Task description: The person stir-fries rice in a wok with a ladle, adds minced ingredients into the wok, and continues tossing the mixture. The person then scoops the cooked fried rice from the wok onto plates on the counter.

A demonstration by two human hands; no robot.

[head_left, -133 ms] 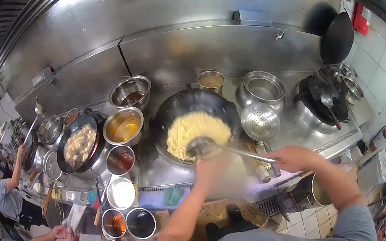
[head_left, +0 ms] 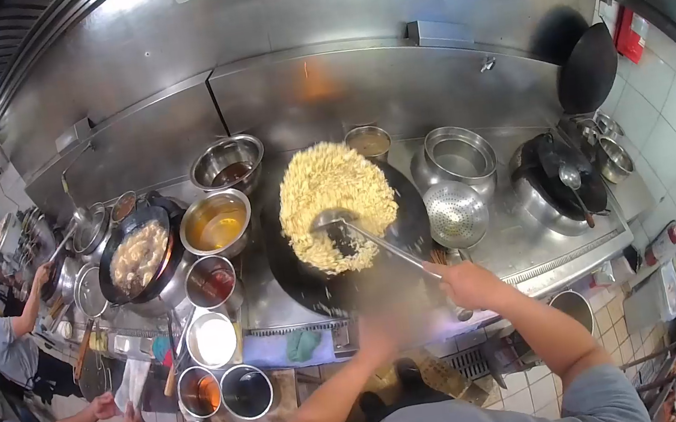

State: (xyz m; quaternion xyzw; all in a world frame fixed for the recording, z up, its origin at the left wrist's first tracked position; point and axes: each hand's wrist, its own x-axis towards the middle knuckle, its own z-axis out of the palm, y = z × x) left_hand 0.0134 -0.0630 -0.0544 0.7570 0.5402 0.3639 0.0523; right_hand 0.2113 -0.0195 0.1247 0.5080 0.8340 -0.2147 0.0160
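My right hand [head_left: 471, 284] is closed round the handle end of a long metal ladle [head_left: 398, 252]. The ladle's bowl is among pale yellow grains that look like fried rice [head_left: 331, 176]. The rice is lifted in a tall mass, its upper part above the far rim of a large black wok [head_left: 410, 216]. A few loose grains fly near the wok's edge. My left hand [head_left: 380, 336] is at the wok's near side, its fingers smeared by motion; it moves together with the wok and appears to grip it. A blurred patch hides the exact hold.
Left stand bowls of brown sauce [head_left: 230, 174] and yellow oil [head_left: 218, 234], a pan of food [head_left: 137, 258] and several seasoning pots [head_left: 201, 392]. A perforated strainer [head_left: 456, 216], steel pot [head_left: 459, 151] and second wok [head_left: 559, 180] stand right. Co-workers [head_left: 7, 331] are at left.
The rice has risen from the wok into a tall mass. The wok's near side and my left hand have come towards me. My right hand has shifted left with the ladle.
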